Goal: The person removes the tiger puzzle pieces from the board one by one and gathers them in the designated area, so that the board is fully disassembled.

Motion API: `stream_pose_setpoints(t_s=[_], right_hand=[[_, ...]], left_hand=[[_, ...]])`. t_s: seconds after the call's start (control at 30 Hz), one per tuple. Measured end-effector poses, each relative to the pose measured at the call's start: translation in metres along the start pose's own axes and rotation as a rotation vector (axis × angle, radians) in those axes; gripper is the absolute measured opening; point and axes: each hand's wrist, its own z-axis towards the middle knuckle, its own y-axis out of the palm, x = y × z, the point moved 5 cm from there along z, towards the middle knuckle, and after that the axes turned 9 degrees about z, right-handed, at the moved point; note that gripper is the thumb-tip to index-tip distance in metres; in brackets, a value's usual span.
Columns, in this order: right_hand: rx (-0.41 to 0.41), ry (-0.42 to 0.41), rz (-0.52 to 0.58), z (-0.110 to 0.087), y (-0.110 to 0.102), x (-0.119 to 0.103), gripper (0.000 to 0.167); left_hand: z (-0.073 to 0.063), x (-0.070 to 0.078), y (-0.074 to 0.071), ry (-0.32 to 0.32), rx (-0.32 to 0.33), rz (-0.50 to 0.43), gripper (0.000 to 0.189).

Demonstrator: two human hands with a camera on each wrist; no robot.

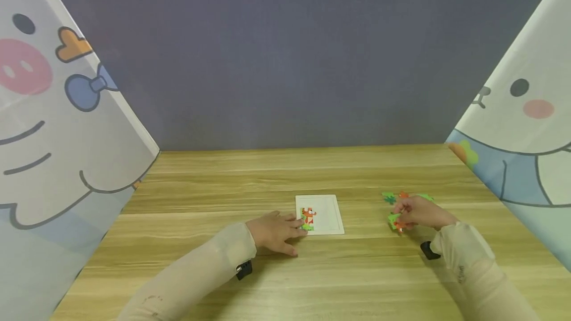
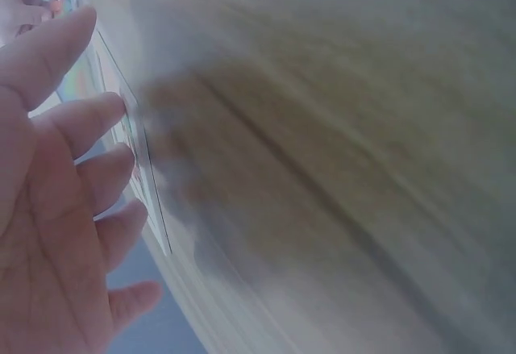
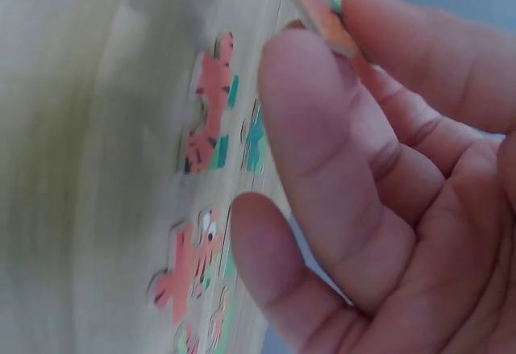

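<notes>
My right hand [image 1: 421, 211] pinches an orange-and-green jigsaw puzzle piece [image 3: 321, 7] between thumb and finger, above the table at the right. Beneath and beside that hand lie several loose puzzle pieces, among them an orange striped one [image 3: 213, 104] and another with a printed eye [image 3: 193, 261]. A white puzzle tray [image 1: 329, 217] lies near the table's middle, with orange-and-green puzzle pieces [image 1: 308, 214] fitted in its lower left. My left hand [image 1: 274, 233], fingers spread and fairly straight, rests at the tray's left edge; its fingertips cover part of that corner.
The wood-grain table [image 1: 214, 182] runs back to a dark grey panel [image 1: 285, 63]. Cartoon-printed panels stand along the left [image 1: 80, 152] and right sides. A green piece [image 1: 389, 198] lies behind the right hand. Both wrists wear dark straps.
</notes>
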Motion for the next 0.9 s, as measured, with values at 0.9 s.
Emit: stream_pose_setpoints(t_s=[0.9], right_hand=[[-0.057, 0.01, 0.029, -0.02, -0.002, 0.02, 0.011]], left_hand=[[-0.001, -0.001, 0.0, -0.036, -0.026, -0.072, 0.06]])
